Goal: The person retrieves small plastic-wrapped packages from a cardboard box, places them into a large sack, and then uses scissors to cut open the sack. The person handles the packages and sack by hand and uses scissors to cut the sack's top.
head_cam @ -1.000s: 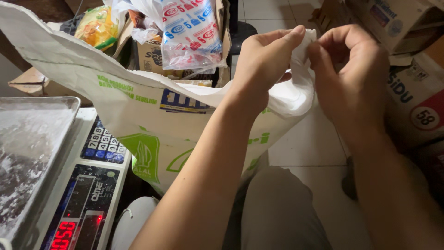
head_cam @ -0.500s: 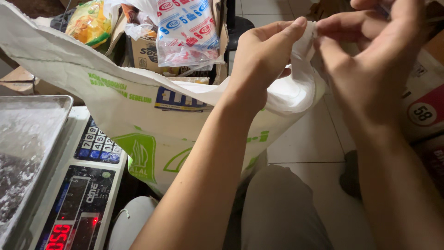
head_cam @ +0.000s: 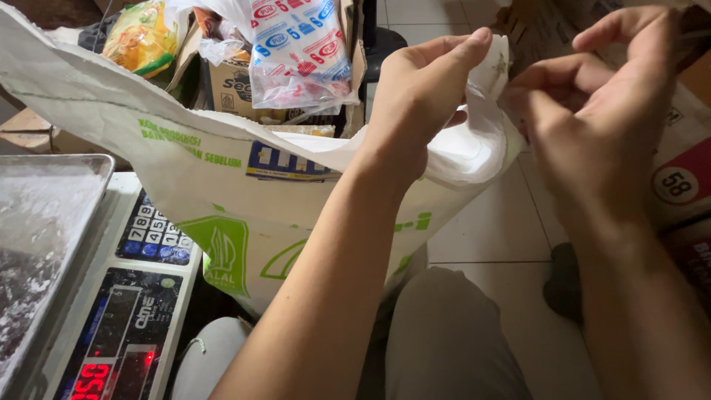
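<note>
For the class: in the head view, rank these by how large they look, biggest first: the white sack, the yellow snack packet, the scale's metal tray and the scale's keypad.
1. white sack
2. metal tray, cut off by the frame
3. and 4. yellow snack packet and keypad: look alike; the packet lies farther off, so unranked.

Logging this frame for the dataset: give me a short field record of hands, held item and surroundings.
left hand: pinches the top edge of the white sack
right hand: fingers curled at the same edge, grip on it unclear
white sack: large, green and blue print, stretched across the view
digital scale: lower left, metal tray, keypad, red lit display
cardboard box: behind the sack, holds snack packets
floor: pale tiles
</note>
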